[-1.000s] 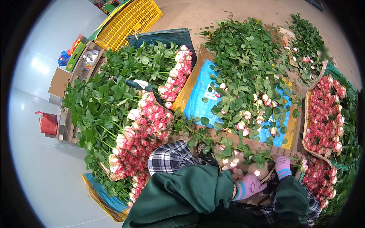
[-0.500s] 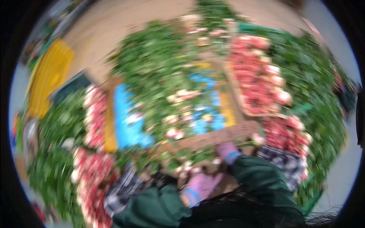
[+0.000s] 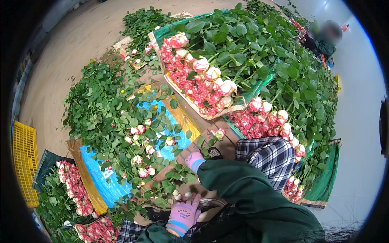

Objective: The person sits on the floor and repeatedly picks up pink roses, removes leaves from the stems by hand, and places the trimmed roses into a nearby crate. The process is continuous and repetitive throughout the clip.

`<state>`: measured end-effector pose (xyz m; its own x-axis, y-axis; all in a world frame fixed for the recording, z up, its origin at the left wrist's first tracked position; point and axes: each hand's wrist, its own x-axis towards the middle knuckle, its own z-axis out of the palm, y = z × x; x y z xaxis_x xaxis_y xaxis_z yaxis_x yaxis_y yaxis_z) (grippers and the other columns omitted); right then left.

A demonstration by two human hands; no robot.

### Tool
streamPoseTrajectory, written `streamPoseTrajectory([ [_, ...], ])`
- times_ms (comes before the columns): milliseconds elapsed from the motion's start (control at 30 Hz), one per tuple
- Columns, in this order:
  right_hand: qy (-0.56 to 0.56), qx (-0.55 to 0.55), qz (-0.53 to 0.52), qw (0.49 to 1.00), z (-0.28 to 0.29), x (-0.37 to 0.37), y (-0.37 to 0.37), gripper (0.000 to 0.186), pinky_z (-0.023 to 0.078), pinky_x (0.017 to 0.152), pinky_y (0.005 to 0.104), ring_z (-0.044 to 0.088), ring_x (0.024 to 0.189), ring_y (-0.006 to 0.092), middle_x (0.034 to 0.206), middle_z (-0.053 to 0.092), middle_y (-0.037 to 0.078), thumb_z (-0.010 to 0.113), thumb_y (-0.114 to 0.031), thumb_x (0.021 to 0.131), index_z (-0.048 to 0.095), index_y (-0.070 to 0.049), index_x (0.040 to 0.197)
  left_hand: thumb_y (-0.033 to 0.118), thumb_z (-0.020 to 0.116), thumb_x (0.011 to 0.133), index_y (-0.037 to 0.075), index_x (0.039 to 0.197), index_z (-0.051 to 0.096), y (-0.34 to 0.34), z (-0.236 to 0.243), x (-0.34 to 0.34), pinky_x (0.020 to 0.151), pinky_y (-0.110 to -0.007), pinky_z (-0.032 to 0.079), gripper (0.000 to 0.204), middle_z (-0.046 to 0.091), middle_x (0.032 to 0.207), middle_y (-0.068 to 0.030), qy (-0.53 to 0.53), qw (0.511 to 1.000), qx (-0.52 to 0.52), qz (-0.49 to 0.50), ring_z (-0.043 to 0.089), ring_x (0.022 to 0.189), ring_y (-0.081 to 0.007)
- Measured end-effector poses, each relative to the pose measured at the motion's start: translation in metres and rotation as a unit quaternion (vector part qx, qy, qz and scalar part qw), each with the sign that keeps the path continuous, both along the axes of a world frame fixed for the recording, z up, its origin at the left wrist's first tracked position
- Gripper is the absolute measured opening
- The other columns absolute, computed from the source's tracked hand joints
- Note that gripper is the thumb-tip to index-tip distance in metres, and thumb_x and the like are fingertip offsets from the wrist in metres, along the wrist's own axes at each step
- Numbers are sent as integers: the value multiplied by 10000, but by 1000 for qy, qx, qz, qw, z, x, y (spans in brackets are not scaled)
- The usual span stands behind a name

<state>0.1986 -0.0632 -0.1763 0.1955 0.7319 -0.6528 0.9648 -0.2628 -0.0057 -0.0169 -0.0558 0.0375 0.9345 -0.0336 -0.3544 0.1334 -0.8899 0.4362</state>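
My left hand, in a pink glove with a blue cuff, is low in the middle of the view. Pale rose buds lie right at its fingers, which look curled round them; the thumb sticks up. Farther off, my right hand, in a matching glove, is closed near the board's edge. A single pink-and-white rose with leaves points out beyond it, its stem partly hidden by the hand. Ahead lies a heap of loose leafy roses on a blue-and-yellow sheet.
At the right, rose bundles are stacked in green mesh wraps. More bundled roses stand at the left beside a yellow crate. Plaid cloth covers my knees. Another person is at the far right.
The view has swung right, so the scene sits farther left and the other person shows. Blur has cleared. My right hand stays by the single rose and my left by the buds.
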Motion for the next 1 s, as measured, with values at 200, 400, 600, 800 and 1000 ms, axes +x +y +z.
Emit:
streamPoseTrajectory([
  [200, 46, 90, -5, 995, 74, 23, 6, 249, 517, 732, 371, 675, 910, 261, 1005, 708, 66, 585, -169, 838, 719, -130, 1044, 360, 596, 839, 90, 1375, 383, -1, -2, -1, 675, -438, 489, 637, 652, 958, -157, 51, 998, 25, -14, 644, 772, -336],
  [400, 121, 227, -18, 966, 242, 67, -27, 338, 512, 716, 397, 639, 856, 288, 895, 663, 67, 649, -182, 762, 690, -203, 1097, 417, 570, 842, 86, 1391, 392, -24, -25, -8, 703, -449, 495, 665, 664, 965, -166, 67, 996, 19, -52, 645, 827, -341],
  [600, 198, 506, -12, 839, 347, 99, -88, 300, 521, 723, 358, 660, 822, 220, 894, 682, 85, 583, -207, 886, 641, -156, 1176, 498, 553, 835, 128, 1408, 393, -23, -37, -18, 800, -432, 505, 700, 656, 1080, -193, 150, 988, 30, -8, 650, 954, -339],
  [800, 304, 645, -359, 602, 487, 141, -190, 317, 448, 522, 207, 562, 587, 83, 767, 665, 46, 587, -188, 919, 601, 3, 1171, 486, 599, 811, 132, 1415, 358, 2, -67, -42, 810, -453, 503, 740, 637, 1109, -226, 211, 974, 37, 75, 636, 977, -371],
  [1000, 183, 717, -496, 455, 457, 252, -302, 285, 378, 424, 279, 527, 531, 109, 693, 615, 36, 634, -265, 896, 614, -8, 1018, 477, 608, 814, 155, 1409, 363, 14, -87, -56, 893, -445, 487, 720, 639, 1145, -200, 242, 960, -26, 141, 621, 1041, -361],
])
